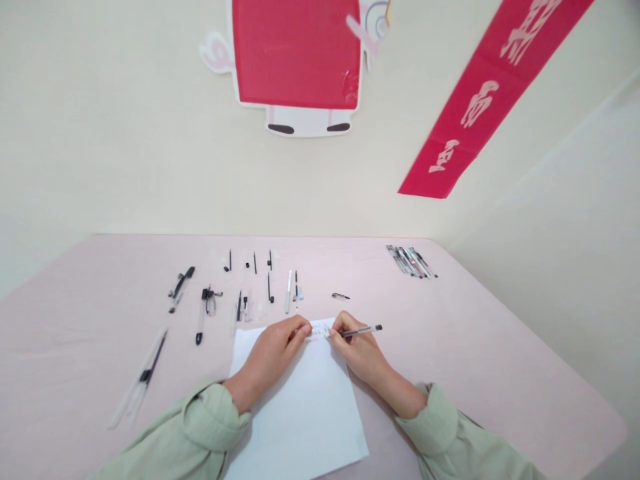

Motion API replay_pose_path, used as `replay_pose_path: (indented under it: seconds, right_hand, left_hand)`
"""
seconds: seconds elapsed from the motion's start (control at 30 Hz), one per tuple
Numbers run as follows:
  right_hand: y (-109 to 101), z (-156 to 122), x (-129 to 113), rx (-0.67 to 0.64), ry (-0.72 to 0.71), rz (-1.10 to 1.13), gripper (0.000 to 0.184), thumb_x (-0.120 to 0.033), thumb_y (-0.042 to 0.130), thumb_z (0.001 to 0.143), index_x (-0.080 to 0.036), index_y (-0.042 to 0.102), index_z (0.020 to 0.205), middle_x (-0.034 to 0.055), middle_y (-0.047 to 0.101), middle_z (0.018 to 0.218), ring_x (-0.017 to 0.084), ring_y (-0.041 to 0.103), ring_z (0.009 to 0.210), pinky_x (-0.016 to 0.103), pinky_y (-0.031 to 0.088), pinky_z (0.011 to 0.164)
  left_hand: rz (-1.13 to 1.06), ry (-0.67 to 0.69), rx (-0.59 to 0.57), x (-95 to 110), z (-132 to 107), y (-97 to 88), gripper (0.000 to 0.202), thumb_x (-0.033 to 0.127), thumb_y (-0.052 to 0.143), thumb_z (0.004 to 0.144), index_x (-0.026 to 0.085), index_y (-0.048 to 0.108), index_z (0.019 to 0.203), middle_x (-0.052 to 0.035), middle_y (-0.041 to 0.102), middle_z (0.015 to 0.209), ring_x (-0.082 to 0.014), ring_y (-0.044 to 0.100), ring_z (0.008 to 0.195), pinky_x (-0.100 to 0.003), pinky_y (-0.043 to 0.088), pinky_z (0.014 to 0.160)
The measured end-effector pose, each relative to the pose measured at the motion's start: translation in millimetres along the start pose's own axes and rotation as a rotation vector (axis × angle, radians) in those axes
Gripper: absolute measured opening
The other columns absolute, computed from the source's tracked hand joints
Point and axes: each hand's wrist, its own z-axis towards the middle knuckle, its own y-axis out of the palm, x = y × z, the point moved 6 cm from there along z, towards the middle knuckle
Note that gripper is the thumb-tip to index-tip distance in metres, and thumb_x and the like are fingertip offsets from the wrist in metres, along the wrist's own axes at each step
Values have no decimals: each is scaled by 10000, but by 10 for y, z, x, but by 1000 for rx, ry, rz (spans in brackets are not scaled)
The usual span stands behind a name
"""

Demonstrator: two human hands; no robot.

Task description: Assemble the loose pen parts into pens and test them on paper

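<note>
A sheet of white paper (305, 413) lies in front of me on the pink table cover, with a few short lines of handwriting near its top edge. My right hand (356, 343) is closed around a black-and-clear pen (367, 329), its tip end down at the written lines and its rear end pointing right. My left hand (275, 347) rests on the upper left of the paper, its fingers curled and thumb against the index finger. Nothing shows in it. Just beyond my right hand lies a small black pen cap (341, 296).
Beyond and left of the paper lie several taken-apart pens (243, 307), with refills, caps and clear barrels. A longer dismantled pen (145, 377) is at the near left. A bundle of pens (411, 261) lies at the far right, near the wall (175, 180).
</note>
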Motion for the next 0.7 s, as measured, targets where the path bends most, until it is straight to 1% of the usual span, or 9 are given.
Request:
replay_pose_path:
  seconds: [0.4,0.57,0.7]
  right_hand:
    - [-1,-9,5,2,15,15,140,-241,488,817,-210,450,686,-45,454,610,132,443,589,250,320,576]
    - [-19,3,34,36,31,64,131,-240,493,821,-209,465,697,-47,455,623,128,447,593,244,322,570]
    - [-41,11,66,71,22,48,143,-242,498,823,-210,459,689,-48,455,625,130,453,600,245,323,577]
  left_hand:
    - [5,-6,6,17,-7,-12,291,357,392,936,202,622,850,-3,634,747,-169,564,689,-249,379,657]
    - [8,-6,8,5,-10,-13,286,359,393,936,204,617,848,-1,630,748,-168,559,686,-250,376,651]
    - [3,2,3,-2,-9,-4,283,359,390,938,206,615,860,-2,628,759,-168,565,701,-255,382,667]
